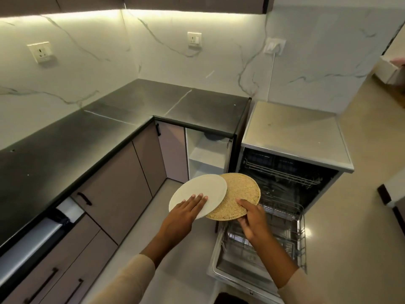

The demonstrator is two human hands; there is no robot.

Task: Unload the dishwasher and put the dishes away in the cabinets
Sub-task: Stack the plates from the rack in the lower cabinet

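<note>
- The dark L-shaped bench (72, 154) fills the room from 9 o'clock round to 12, bare on top, with closed mauve cabinet doors (114, 191) beneath it.
- The dishwasher (293, 137) stands at 2 o'clock, its door dropped flat and the lower rack (282, 229) pulled out over it; both racks look empty from here, so these may be the last pieces.
- An open cabinet (206, 156) with white shelves sits at 12 o'clock, between the bench corner and the dishwasher. It looks the likeliest home for the plates, though that is only my guess.
- The white plate (203, 189) is held mid-air at the centre, lapping over the left part of the speckled tan plate (241, 194), both above the floor just left of the rack.
- The left hand (186, 213) lies flat on the white plate, fingers spread on top; its grip underneath is hidden, so I cannot tell how firmly it holds.
- The right hand (252, 218) pinches the tan plate's near rim, thumb on top.
- To do this well, I'd square the two plates into one stack, get fingers under the lower one, then carry them level to the shelf and set them down flat.
</note>
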